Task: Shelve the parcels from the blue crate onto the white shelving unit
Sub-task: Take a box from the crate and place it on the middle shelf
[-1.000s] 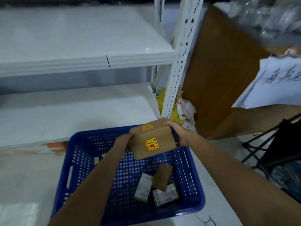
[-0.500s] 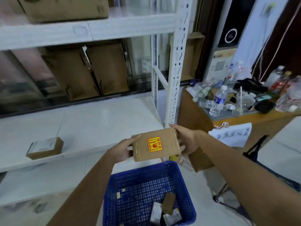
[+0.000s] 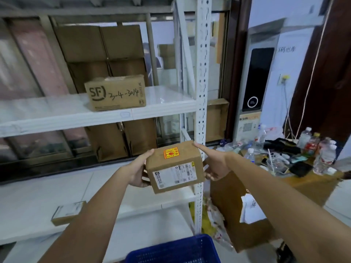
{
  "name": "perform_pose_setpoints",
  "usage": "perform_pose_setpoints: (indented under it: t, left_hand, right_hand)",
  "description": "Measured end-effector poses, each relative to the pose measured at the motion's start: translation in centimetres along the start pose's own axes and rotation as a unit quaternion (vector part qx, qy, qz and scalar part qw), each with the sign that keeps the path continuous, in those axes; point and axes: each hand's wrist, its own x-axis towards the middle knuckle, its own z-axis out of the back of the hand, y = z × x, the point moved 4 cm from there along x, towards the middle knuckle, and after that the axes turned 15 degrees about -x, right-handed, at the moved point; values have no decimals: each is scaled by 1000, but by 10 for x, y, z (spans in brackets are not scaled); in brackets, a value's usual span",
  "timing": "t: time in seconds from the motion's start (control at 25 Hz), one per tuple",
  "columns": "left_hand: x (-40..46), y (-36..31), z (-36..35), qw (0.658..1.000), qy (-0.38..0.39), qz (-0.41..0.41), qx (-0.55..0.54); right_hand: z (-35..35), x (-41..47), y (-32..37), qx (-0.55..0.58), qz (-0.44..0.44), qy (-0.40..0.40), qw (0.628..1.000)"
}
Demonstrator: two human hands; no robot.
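I hold a brown cardboard parcel [image 3: 174, 166] in the air between both hands, in front of the white shelving unit [image 3: 201, 92]. It bears a yellow and red sticker on top and a white label on its near face. My left hand [image 3: 139, 171] grips its left side and my right hand [image 3: 212, 164] grips its right side, thumb on the top edge. The blue crate [image 3: 171, 250] shows only its far rim at the bottom edge; its contents are out of view.
A larger box marked SF [image 3: 115, 93] stands on the upper shelf. A small flat parcel [image 3: 67, 212] lies on the lower shelf at left. A wooden desk [image 3: 313, 185] crowded with bottles and clutter stands right of the shelf post. Flattened cartons lean behind the shelves.
The parcel rose out of the crate to mid-shelf height and turned so its white label faces me. My view lifted from the crate to the shelves.
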Motion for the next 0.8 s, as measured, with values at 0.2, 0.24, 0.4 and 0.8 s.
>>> perform_pose_setpoints:
  t: [0.2, 0.24, 0.4, 0.8]
  left_hand:
    - [-45, -20, -20, 999, 6, -23, -21]
    - [-51, -20, -23, 999, 3, -29, -37]
    - [-68, -8, -35, 992, 4, -61, -108]
    - [-105, 23, -32, 975, -121, -140, -127]
  right_hand:
    - [19, -38, 28, -12, 49, -22, 998]
    - [19, -43, 32, 6, 65, -18, 998]
    - [14, -61, 49, 51, 158, 28, 986]
    - [-26, -68, 48, 47, 227, 24, 972]
